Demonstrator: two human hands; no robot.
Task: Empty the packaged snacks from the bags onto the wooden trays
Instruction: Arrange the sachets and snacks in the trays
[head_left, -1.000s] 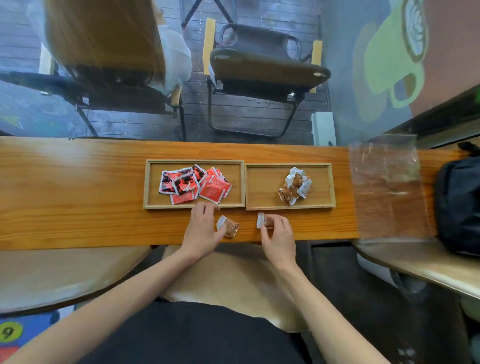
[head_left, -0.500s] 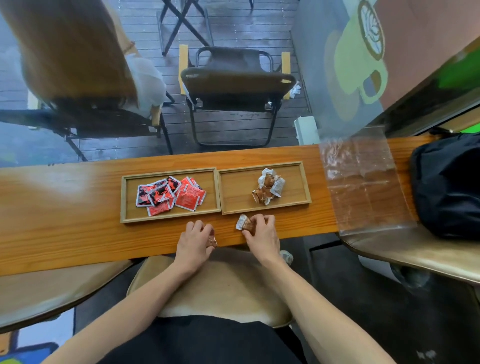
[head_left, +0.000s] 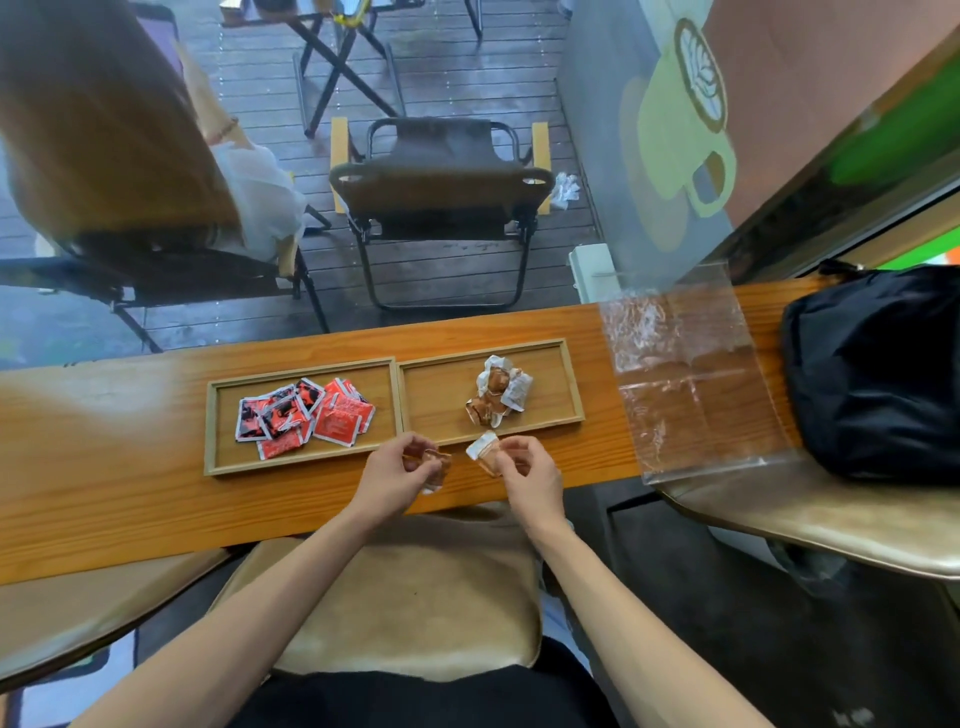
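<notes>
Two shallow wooden trays sit side by side on the long wooden counter. The left tray (head_left: 213, 415) holds several red and black snack packets (head_left: 304, 415). The right tray (head_left: 571, 384) holds a small heap of brown snacks in clear and white wrappers (head_left: 496, 397). Just in front of the trays, my left hand (head_left: 392, 475) pinches one brown wrapped snack (head_left: 436, 465). A little to the right, my right hand (head_left: 532, 475) grips another brown wrapped snack (head_left: 483, 454), lifted off the counter near the right tray's front rim.
An empty clear plastic bag (head_left: 685, 374) lies flat on the counter to the right of the trays. A black bag (head_left: 872, 374) rests at the far right. Beyond the glass stand folding chairs and a seated person. Tan stool cushions (head_left: 410, 587) lie below the counter.
Both hands have closed on the two wrapped snacks that lay on the counter and raised them slightly. The camera has tilted, shifting the view.
</notes>
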